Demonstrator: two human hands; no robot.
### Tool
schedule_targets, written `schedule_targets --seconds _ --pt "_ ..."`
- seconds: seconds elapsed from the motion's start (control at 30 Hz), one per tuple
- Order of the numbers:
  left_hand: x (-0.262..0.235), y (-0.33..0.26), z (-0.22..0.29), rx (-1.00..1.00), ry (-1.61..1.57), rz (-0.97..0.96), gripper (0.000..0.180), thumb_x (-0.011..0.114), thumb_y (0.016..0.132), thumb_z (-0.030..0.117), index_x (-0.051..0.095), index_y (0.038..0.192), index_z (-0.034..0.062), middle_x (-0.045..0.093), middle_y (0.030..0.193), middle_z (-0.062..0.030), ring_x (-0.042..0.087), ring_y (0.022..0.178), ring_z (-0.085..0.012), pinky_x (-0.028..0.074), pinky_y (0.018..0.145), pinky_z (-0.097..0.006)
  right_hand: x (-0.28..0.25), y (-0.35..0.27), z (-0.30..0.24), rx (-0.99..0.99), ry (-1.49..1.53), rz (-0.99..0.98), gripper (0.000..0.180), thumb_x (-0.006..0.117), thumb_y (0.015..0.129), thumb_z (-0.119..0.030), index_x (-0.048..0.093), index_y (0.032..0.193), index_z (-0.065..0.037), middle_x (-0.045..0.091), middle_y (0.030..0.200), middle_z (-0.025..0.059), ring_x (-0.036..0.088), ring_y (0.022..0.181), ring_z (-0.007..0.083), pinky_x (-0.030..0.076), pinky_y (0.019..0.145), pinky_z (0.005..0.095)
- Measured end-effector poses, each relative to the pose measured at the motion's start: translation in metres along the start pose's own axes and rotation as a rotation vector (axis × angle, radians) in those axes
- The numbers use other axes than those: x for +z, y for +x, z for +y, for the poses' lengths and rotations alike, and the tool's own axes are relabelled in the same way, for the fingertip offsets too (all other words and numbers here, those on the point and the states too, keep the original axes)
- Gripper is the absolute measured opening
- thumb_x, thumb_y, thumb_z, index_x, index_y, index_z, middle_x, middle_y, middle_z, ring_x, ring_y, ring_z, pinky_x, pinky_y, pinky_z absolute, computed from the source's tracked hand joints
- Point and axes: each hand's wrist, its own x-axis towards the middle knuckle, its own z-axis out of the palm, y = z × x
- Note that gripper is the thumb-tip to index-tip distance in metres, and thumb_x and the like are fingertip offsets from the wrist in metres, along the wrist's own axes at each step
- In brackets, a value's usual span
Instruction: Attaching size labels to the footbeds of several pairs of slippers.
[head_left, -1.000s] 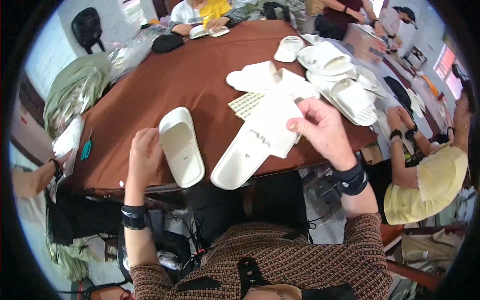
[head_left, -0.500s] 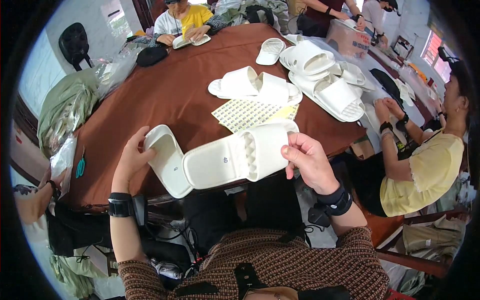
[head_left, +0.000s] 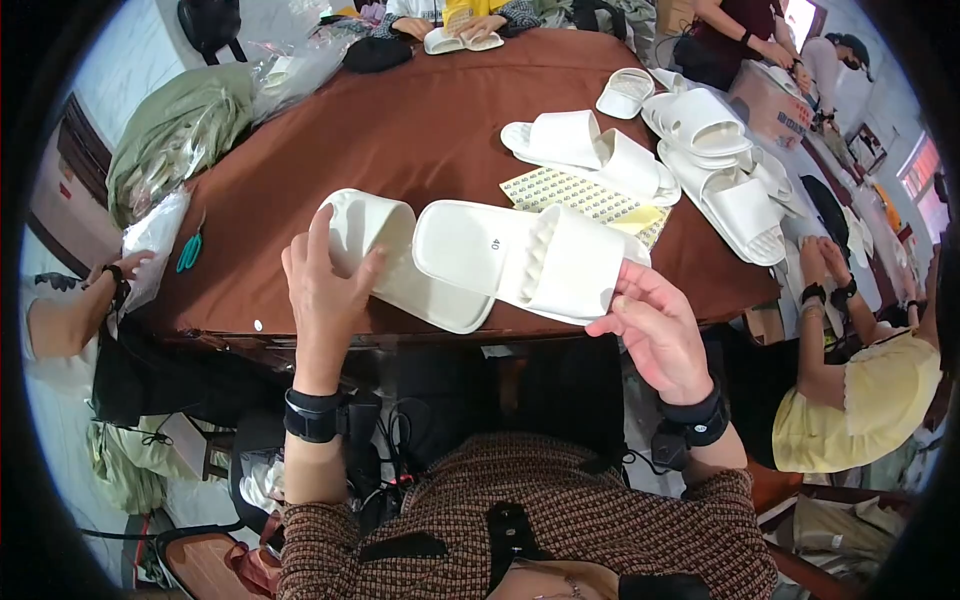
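My left hand (head_left: 325,285) grips a white slide slipper (head_left: 385,255) by its strap end at the near edge of the brown table (head_left: 400,130). My right hand (head_left: 655,325) holds a second white slipper (head_left: 525,260) by its toe end, lying crosswise over the first one with its strap facing me. A sheet of small stickers (head_left: 580,195) lies on the table just behind the two slippers.
A pile of white slippers (head_left: 700,150) lies at the right of the table. A person in a yellow top (head_left: 850,400) sits at right. Another person's arm (head_left: 70,310) rests at left beside green scissors (head_left: 190,250) and plastic bags (head_left: 160,150). More people sit at the far end.
My right hand turned its slipper from flat on the table to crosswise, strap toward me. My left hand lifted the other slipper, and both were brought together at the near edge.
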Motion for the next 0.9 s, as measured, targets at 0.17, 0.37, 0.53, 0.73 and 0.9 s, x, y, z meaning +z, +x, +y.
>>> schedule_targets --seconds 0.17,0.37,0.53,0.73,0.9 --pt "0.000 -0.008 0.013 0.050 0.029 0.064 0.072 0.079 0.078 0.035 0.051 0.136 0.0031 0.057 0.109 -0.0162 0.049 0.103 -0.0348 0.045 0.090 -0.046 0.010 0.000 0.008 0.032 0.050 -0.030 0.042 0.050 0.095 -0.001 0.045 0.136 0.009 0.061 0.122 0.0133 0.062 0.104 0.0170 0.056 0.086 0.0314" --pt "0.006 -0.016 0.032 0.148 0.033 0.153 0.071 0.081 0.076 0.031 0.052 0.133 0.0006 0.057 0.109 -0.0171 0.049 0.102 -0.0351 0.045 0.089 -0.046 0.034 0.003 0.030 0.047 0.161 -0.085 0.046 0.048 0.094 0.001 0.042 0.139 0.007 0.057 0.129 0.0132 0.060 0.110 0.0172 0.053 0.093 0.0343" --pt "0.012 -0.024 0.039 0.121 0.034 0.166 0.062 0.080 0.076 0.023 0.054 0.128 0.0006 0.056 0.110 -0.0174 0.050 0.103 -0.0366 0.045 0.089 -0.046 0.053 0.003 0.046 0.006 0.187 -0.092 0.046 0.049 0.093 0.001 0.044 0.139 0.005 0.058 0.127 0.0110 0.059 0.110 0.0168 0.052 0.094 0.0349" --pt "0.018 -0.030 0.032 0.088 0.006 0.139 0.054 0.075 0.076 0.016 0.056 0.123 0.0008 0.055 0.114 -0.0190 0.050 0.106 -0.0392 0.044 0.091 -0.047 0.064 0.007 0.059 -0.061 0.099 -0.168 0.047 0.048 0.094 0.002 0.042 0.141 0.002 0.057 0.127 0.0087 0.057 0.112 0.0151 0.050 0.097 0.0345" --pt "0.023 -0.037 0.029 0.093 -0.020 0.136 0.049 0.074 0.080 0.014 0.055 0.123 -0.0006 0.055 0.116 -0.0200 0.050 0.107 -0.0392 0.043 0.092 -0.048 0.071 0.006 0.059 -0.066 0.041 -0.166 0.050 0.050 0.095 0.000 0.041 0.144 0.001 0.057 0.132 0.0074 0.060 0.107 0.0150 0.050 0.092 0.0307"
